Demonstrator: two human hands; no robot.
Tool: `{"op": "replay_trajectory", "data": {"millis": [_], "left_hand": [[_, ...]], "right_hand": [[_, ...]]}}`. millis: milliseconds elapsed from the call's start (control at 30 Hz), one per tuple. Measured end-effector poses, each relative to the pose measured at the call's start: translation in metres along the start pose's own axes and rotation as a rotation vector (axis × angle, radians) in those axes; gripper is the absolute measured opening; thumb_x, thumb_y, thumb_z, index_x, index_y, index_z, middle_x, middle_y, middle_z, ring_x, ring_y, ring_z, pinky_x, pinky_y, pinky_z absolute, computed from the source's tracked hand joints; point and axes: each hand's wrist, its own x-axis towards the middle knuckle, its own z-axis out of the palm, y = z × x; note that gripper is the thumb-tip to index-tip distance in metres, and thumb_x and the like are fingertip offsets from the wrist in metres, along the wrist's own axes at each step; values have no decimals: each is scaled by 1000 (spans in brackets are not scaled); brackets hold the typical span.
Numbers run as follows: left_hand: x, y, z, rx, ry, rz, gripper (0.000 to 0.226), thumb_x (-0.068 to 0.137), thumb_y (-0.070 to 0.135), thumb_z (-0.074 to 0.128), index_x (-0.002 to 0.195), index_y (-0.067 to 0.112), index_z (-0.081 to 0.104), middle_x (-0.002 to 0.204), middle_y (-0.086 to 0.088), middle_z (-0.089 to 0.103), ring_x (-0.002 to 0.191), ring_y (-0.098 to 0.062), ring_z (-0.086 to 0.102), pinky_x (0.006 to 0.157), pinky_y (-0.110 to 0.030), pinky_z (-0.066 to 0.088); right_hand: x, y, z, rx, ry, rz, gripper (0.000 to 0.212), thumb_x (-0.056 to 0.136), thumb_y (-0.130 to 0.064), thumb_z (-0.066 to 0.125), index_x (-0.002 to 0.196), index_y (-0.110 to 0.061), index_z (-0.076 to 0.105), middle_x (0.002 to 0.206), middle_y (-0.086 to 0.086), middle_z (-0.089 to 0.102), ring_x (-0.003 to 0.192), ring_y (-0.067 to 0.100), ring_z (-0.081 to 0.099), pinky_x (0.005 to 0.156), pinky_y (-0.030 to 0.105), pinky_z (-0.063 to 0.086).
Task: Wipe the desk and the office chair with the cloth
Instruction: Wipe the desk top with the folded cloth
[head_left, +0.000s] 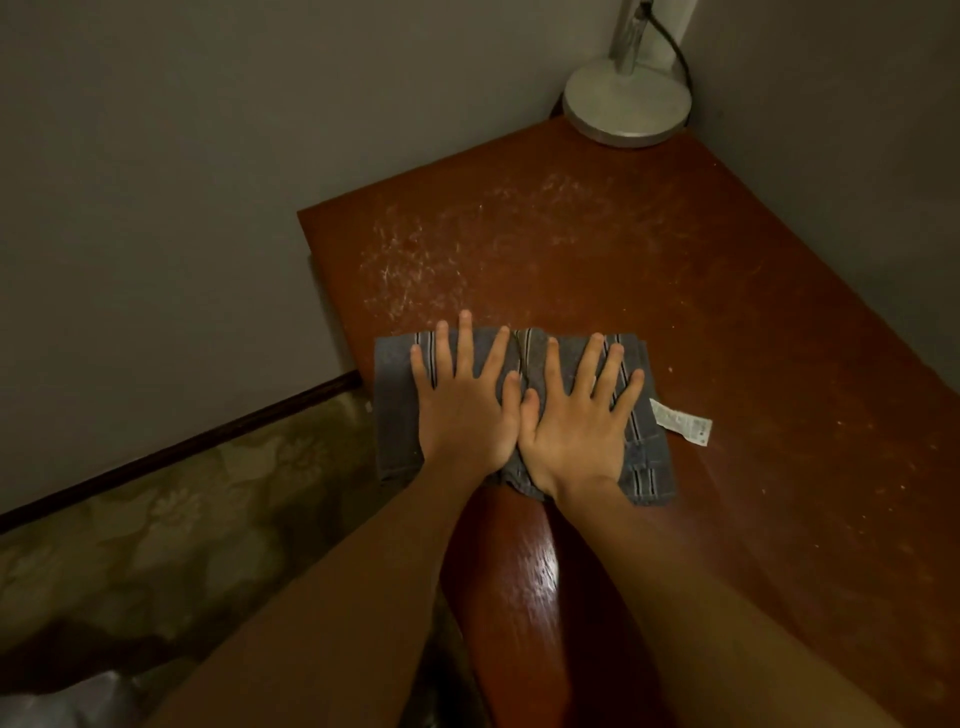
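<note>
Dim grey walls meet in a corner by a round lamp base, a floral-patterned surface lower left.

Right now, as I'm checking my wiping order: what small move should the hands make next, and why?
Probably slide the cloth forward, toward the lamp base. Left hand and right hand both press flat on it, and pale dust streaks cover the desk just beyond the fingertips.

Upper lamp beyond the top edge; cloth middle beneath left hand and right hand; label print too small
</note>
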Motion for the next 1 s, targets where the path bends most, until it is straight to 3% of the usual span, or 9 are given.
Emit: {"op": "replay_trajectory", "data": {"millis": [400,1000], "left_hand": [[68,-50,-11,15,24,37,63,98,56,1,158,36,3,167,-6,-7,153,-30,-8,121,-57,1],[165,-112,-23,-30,46,16,60,100,56,5,158,38,4,167,-3,-11,153,-27,-13,121,-56,-4]], "right_hand": [[63,-54,-1,13,12,12,68,98,-52,1,160,-25,0,164,23,-6,151,44,-9,117,66,-1],[159,-124,-1,6,21,-10,67,98,-52,6,160,-27,0,164,24,-4,151,45,-8,116,67,-2]]}}
